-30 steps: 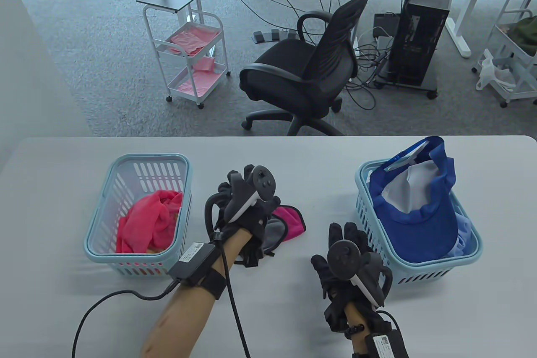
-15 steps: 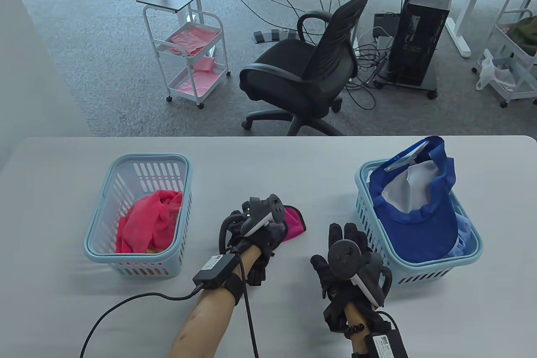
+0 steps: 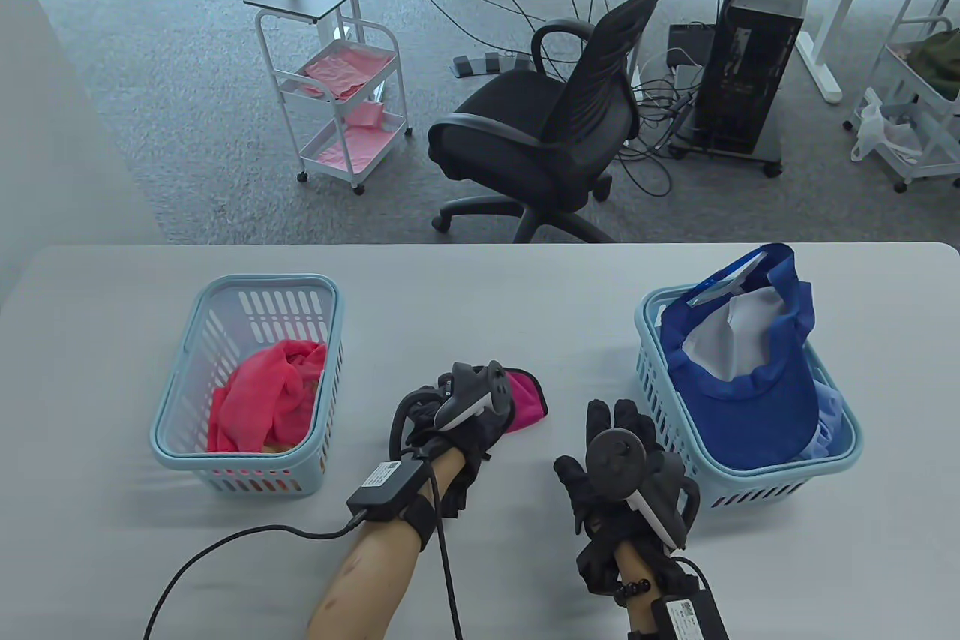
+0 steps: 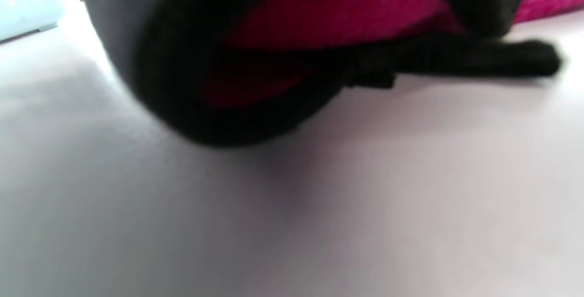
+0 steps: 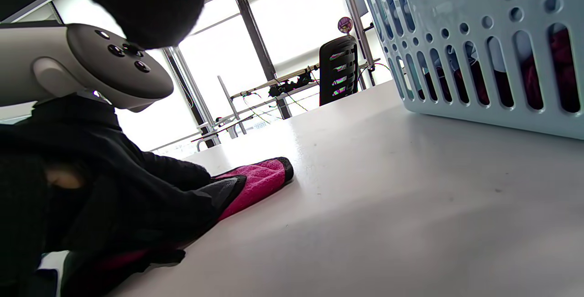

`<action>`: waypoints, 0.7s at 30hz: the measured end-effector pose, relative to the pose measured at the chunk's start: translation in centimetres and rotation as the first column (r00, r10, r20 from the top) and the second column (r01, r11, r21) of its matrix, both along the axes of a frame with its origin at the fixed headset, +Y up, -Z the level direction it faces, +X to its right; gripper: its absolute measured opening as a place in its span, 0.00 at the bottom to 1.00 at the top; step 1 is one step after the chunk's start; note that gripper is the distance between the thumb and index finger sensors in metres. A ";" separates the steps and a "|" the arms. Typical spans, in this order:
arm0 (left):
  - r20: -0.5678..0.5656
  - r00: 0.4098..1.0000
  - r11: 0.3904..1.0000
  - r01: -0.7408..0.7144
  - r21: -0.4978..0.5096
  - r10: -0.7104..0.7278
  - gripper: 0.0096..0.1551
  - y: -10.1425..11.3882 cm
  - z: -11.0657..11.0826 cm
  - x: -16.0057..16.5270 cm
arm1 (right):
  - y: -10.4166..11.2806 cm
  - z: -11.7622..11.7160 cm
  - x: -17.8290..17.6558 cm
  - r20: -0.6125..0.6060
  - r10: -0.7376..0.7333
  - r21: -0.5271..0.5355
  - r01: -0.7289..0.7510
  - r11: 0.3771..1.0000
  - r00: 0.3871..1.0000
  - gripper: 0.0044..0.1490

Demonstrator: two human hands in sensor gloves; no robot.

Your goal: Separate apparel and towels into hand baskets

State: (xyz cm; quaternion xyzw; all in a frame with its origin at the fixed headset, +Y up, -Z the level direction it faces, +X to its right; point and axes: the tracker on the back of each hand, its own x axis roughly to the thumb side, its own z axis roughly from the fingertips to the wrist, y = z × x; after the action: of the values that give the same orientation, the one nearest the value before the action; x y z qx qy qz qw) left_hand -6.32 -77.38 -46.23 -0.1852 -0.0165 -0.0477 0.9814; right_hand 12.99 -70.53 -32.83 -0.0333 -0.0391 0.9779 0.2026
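Lying under the left hand, its grip curled on it: pink towel on table.

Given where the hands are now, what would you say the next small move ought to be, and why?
Probably lift the pink towel towards the left basket. The left hand seems to grip it on the table, and that basket already holds a pink towel; the right hand rests idle.

Blurred hand gripping pink cloth, table.
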 end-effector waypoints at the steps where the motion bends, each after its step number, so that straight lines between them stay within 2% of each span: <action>1: 0.002 1.000 1.000 0.003 0.007 -0.003 0.45 0.0 0.0 0.1 | 0.0 0.0 0.0 0.000 -0.002 -0.001 0.002 1.000 1.000 0.55; 12: 0.007 0.999 0.975 0.051 0.215 -0.054 0.28 0.8 0.5 0.4 | 0.0 0.0 0.0 -0.003 -0.009 -0.004 0.009 1.000 1.000 0.54; 18: 0.009 0.998 0.959 0.063 0.278 -0.068 0.24 0.8 0.6 -0.2 | 0.0 0.0 0.0 -0.005 -0.024 -0.005 0.024 1.000 1.000 0.54; 21: 0.005 0.998 0.959 0.061 0.276 -0.065 0.24 1.0 0.5 -0.4 | 0.0 0.0 0.0 -0.004 -0.027 -0.001 0.027 1.000 1.000 0.54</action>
State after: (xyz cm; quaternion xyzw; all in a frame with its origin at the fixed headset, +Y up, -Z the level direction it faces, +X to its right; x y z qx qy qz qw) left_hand -6.69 -76.35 -45.74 -0.0471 -0.0105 -0.0821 0.9955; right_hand 13.04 -70.51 -32.82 -0.0320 -0.0380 0.9752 0.2159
